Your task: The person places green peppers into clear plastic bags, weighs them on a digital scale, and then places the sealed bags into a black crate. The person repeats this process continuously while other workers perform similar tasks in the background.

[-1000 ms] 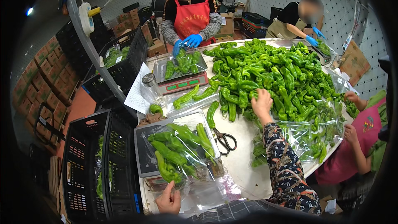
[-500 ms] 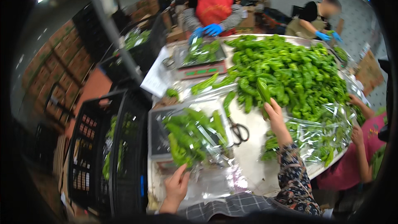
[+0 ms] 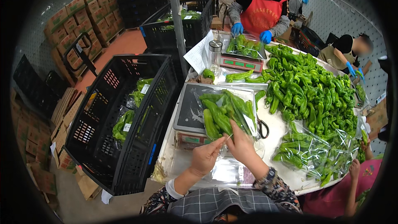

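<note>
My left hand (image 3: 206, 156) pinches the near edge of a clear bag of long green peppers (image 3: 217, 114), resting on a scale (image 3: 187, 108) with a dark plate. My right hand (image 3: 241, 145) grips that bag just to the right, thumb toward its mouth. Black-handled scissors (image 3: 262, 129) lie beside the scale, partly behind the bag. A large heap of loose peppers (image 3: 313, 95) covers the table's right half, with filled bags (image 3: 300, 155) at its near side. More clear plastic (image 3: 222, 174) lies under my hands.
Black crates with bagged peppers stand left (image 3: 81, 145) and back left (image 3: 192, 29), beside a metal post (image 3: 176, 25). A bottle (image 3: 214, 58) and paper (image 3: 198, 52) sit behind my scale. Co-workers stand at the back (image 3: 259, 14), far right (image 3: 338, 54) and near right (image 3: 331, 199). Stacked cartons (image 3: 83, 16) fill the left background.
The view has swung left. My right hand moved from the heap, where it picked up a pepper, down to the bag. My left hand came up to pinch the bag's edge.
</note>
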